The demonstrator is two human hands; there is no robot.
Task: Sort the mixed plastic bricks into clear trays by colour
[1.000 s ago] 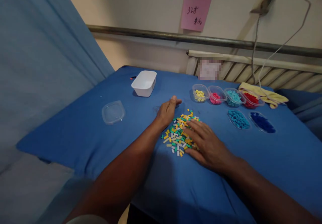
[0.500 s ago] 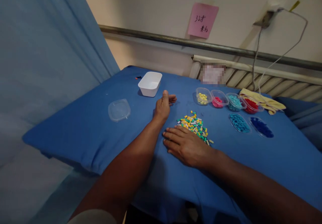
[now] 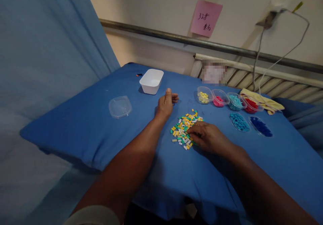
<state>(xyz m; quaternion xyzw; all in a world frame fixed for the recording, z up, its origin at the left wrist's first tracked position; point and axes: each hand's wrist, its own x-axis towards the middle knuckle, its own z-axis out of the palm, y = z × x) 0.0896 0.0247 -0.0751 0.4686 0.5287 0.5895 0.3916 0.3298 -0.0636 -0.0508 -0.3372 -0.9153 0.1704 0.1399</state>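
A loose pile of small yellow, green and white plastic pieces (image 3: 182, 125) lies on the blue cloth in front of me. My right hand (image 3: 208, 135) is over the pile's right side, palm down, thumb and fingertips brought together among the pieces. What is between those fingertips is hidden. My left hand (image 3: 165, 104) rests on its edge beyond the pile's upper left, thumb up and fingers pointing right, holding nothing. Behind it stands a white plastic tub (image 3: 150, 83) with nothing visible inside.
Clear tubs hold yellow (image 3: 203, 97), pink (image 3: 218, 101), light-blue (image 3: 235, 102) and red pieces (image 3: 251, 105). Nearer are containers of blue (image 3: 239, 122) and dark-blue pieces (image 3: 261, 126). A clear lid (image 3: 120, 107) lies left, a yellow cloth (image 3: 264, 100) back right. A cable (image 3: 282, 55) hangs from the wall.
My right hand has lifted from lying flat at the pile's near left, moved right and drawn its fingertips together. More of the pile shows. My left hand has barely moved.
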